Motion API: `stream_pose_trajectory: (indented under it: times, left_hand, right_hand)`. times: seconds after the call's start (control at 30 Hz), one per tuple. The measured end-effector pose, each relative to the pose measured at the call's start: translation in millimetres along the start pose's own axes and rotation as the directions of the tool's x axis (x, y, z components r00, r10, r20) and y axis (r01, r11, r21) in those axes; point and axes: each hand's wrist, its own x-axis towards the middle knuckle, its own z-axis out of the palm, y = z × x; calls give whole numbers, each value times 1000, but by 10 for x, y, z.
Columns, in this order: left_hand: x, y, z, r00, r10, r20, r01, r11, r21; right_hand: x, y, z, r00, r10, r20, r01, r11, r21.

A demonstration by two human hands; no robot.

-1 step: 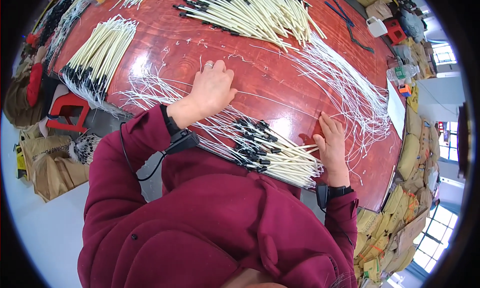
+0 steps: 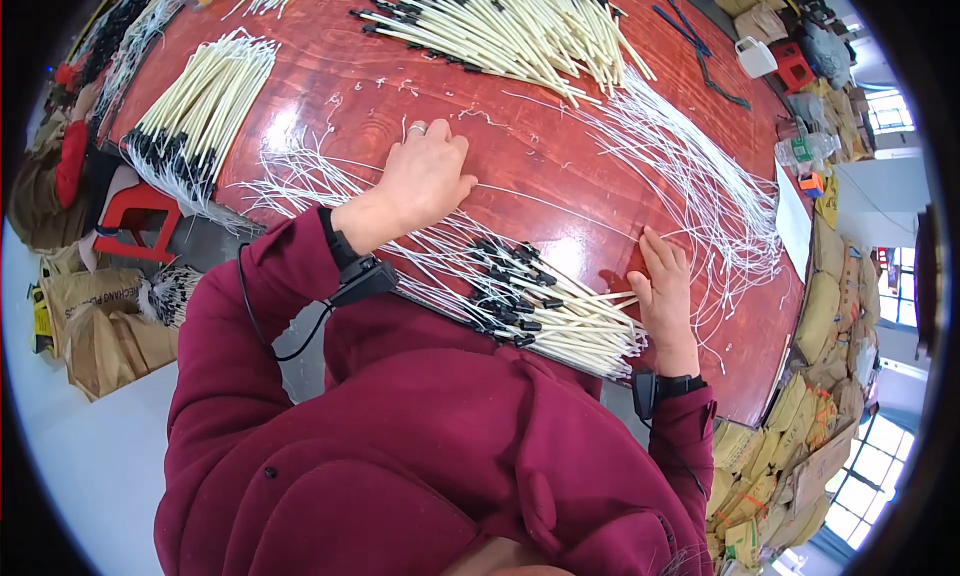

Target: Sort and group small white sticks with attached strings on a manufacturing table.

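My left hand (image 2: 425, 176), with a ring on one finger, rests on the red table, fingers curled together and the thumb out to the right. A thin white string (image 2: 550, 202) runs taut from it across to the fingertips of my right hand (image 2: 664, 291). The right hand lies palm down with fingers stretched and thumb apart. Just in front of me is a pile of cream-coloured sticks (image 2: 590, 331) with black ends and white strings. The sticks' tips reach the right thumb. How the string sits under the left fingers is hidden.
A larger bundle of sticks (image 2: 510, 31) lies at the far side, its strings (image 2: 690, 166) spreading right. Another bundle (image 2: 215, 96) sits at the left edge above a red stool (image 2: 140, 221). At the right are a plastic bottle (image 2: 808, 148) and stacked sacks (image 2: 780, 456).
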Motion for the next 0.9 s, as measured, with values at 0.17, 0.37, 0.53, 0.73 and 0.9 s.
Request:
stream_pose_trajectory:
  times: [0.17, 0.37, 0.53, 0.73, 0.9]
  left_hand:
    - [594, -336, -272, 994, -47, 98, 41, 997, 63]
    - [1423, -944, 114, 922, 278, -269, -244, 958, 153]
    - [1784, -886, 232, 866, 473, -165, -424, 867, 261]
    - [1880, -899, 289, 868, 483, -115, -439, 855, 276]
    - [1817, -726, 144, 808, 566, -163, -490, 800, 346]
  right_hand:
    - [-47, 32, 40, 999, 19, -30, -16, 997, 75]
    - [13, 21, 64, 999, -9, -46, 13, 996, 89]
    - [0, 19, 79, 997, 38, -68, -30, 992, 122]
    - [22, 8, 89, 994, 35, -102, -23, 993, 115]
    - [3, 5, 94, 993, 39, -112, -27, 993, 113]
